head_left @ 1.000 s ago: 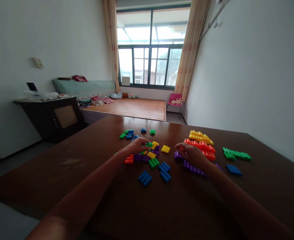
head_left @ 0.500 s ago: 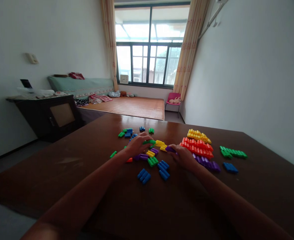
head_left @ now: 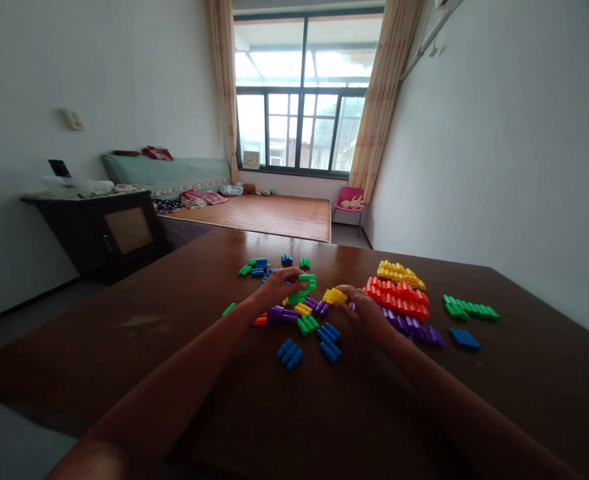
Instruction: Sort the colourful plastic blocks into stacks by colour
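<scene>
My left hand pinches a green toy block made of joined tubes, raised a little over the pile. More green pieces lie right below it. To the right, my right hand has its fingers closed on a yellow toy block; a bit of purple shows by its fingers. Between and in front of the hands lie purple blocks, a small yellow block, a green block and blue blocks. The fingertips of my right hand are partly hidden.
Right of my hands are joined rows of yellow, red and purple blocks. Farther right lie a green row and a blue piece. All rest on a brown table. A bed stands beyond.
My left hand has lifted the green block slightly. My right hand has let go of a purple block, which now lies among the pile, and has taken hold of a yellow one.
</scene>
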### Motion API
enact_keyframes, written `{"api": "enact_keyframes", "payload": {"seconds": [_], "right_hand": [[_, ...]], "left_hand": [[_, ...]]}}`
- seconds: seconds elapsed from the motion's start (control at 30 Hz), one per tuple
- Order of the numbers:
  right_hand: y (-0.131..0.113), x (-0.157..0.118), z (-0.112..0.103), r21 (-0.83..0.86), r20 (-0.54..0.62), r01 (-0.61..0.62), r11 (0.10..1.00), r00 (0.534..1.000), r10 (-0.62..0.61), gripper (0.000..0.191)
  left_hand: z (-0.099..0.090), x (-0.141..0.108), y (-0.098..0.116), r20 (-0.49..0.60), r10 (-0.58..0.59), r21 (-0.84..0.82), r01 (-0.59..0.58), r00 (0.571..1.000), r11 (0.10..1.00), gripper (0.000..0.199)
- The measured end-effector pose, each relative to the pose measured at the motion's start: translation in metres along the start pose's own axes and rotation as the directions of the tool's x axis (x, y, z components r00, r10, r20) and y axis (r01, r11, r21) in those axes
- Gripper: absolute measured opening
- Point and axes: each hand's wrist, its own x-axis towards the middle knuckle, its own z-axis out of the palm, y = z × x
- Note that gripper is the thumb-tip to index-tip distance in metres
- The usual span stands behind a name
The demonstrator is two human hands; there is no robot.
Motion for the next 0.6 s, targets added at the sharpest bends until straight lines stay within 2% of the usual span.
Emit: {"api": "enact_keyframes", "payload": {"seconds": [0.1, 0.2, 0.3, 0.43, 0.53, 0.6], "right_hand": [[-0.007, -0.001, 0.001, 0.065, -0.031, 0.029, 0.997, 0.999, -0.027, 0.038], [-0.02, -0.004, 0.002, 0.226, 0.106, -0.039, 0.973, 0.994, 0.016, 0.035], [-0.027, -0.004, 0.002, 0.266, 0.116, -0.063, 0.962, 0.993, 0.033, 0.027], [-0.023, -0.001, -0.004, 0.306, 0.089, -0.008, 0.952, 0.996, -0.02, 0.023], [-0.021, 0.0, -0.009, 0.257, 0.095, 0.038, 0.966, 0.993, -0.064, 0.02], [-0.016, 0.004, -0.015, 0.175, 0.059, 0.076, 0.982, 0.994, -0.087, 0.018]], "left_hand": [[0.007, 0.0, 0.002, -0.049, -0.074, -0.284, 0.057, 0.996, 0.957, 0.04], [0.02, -0.003, 0.01, -0.031, -0.086, -0.431, 0.064, 0.996, 0.9, 0.041], [0.029, -0.008, 0.019, 0.013, -0.09, -0.453, 0.086, 0.996, 0.887, 0.042], [0.032, -0.01, 0.023, -0.031, -0.089, -0.427, 0.067, 0.996, 0.902, 0.04], [0.033, -0.008, 0.018, -0.04, -0.116, -0.476, 0.083, 0.992, 0.876, 0.037], [0.029, -0.005, 0.013, -0.121, -0.169, -0.543, 0.077, 0.978, 0.836, 0.035]]}}
